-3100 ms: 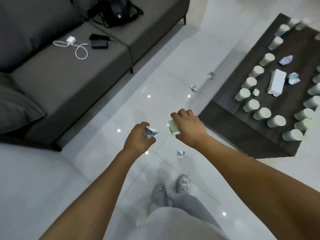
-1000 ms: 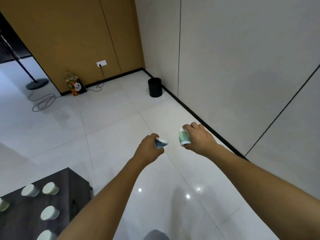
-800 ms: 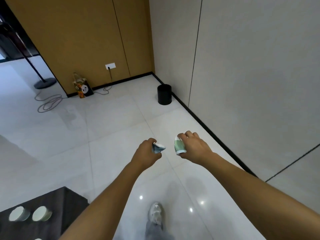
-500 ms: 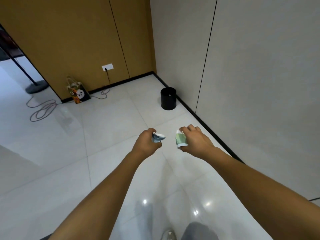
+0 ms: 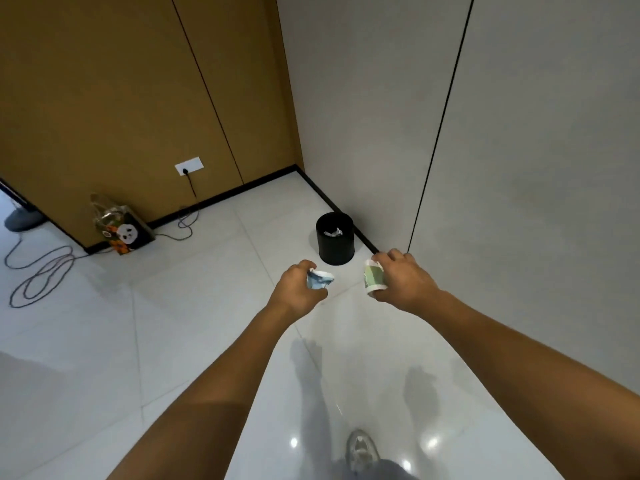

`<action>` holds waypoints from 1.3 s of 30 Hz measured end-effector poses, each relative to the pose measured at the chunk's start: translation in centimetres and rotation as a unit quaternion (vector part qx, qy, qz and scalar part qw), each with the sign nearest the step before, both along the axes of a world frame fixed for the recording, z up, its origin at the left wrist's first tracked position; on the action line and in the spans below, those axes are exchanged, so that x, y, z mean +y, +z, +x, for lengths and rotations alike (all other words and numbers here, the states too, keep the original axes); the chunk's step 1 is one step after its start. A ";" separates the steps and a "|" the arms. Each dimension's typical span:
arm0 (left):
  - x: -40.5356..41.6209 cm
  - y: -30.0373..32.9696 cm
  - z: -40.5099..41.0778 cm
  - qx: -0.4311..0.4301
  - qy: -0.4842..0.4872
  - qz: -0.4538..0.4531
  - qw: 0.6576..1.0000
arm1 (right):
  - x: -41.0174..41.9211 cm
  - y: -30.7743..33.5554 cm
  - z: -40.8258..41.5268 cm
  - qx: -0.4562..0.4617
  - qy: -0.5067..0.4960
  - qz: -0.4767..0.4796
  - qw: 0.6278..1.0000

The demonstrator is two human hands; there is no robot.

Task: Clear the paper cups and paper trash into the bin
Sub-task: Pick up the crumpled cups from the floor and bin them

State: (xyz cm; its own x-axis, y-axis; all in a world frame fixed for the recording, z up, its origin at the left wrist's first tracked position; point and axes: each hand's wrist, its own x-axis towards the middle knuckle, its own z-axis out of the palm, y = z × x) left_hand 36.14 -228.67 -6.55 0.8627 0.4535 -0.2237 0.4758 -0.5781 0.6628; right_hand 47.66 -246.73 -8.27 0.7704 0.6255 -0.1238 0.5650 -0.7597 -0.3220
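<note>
A black round bin (image 5: 335, 243) stands on the white tile floor by the grey wall, with crumpled paper showing inside it. My left hand (image 5: 297, 288) grips a crumpled blue-and-white paper ball (image 5: 319, 279). My right hand (image 5: 401, 279) holds a green-and-white paper cup (image 5: 374, 279) on its side, fingers curled round it. Both hands are held out in front of me, just short of the bin and above the floor.
A panda-print gift bag (image 5: 122, 231) leans against the brown panelled wall at left. A cable (image 5: 41, 271) runs from the wall socket (image 5: 189, 166) and coils across the floor. My shoe (image 5: 361, 451) shows at the bottom.
I have turned away from the sofa and table and walked toward the corner. The bin has grown larger and closer. Both hands keep the same hold on paper and cup.
</note>
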 end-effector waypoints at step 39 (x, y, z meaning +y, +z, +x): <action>38.4 -18.4 67.3 0.146 0.135 -0.142 0.970 | 40.7 -16.8 65.6 0.201 0.077 -0.100 0.972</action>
